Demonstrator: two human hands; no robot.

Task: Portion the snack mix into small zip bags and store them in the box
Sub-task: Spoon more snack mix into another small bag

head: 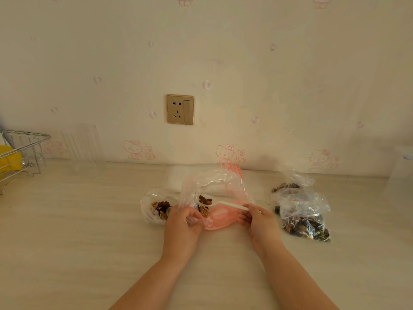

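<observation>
My left hand (184, 218) grips the edge of a clear zip bag (214, 186) and holds its mouth open at the table's middle. My right hand (254, 217) pinches the handle of a white plastic spoon (225, 205), whose bowl carries brown snack mix (204, 203) inside the bag's mouth. A pink plastic piece (220, 218) lies under the bag between my hands. Left of my left hand lies a small bag of snack mix (156, 209). On the right lie several filled zip bags (306, 220), and behind them an open bag of snack mix (288, 185).
A stack of folded clear bags (176, 177) lies by the wall behind my hands. A wire rack (20, 151) with something yellow stands at the far left. A clear plastic container (82, 146) leans against the wall. A wall socket (180, 109) sits above.
</observation>
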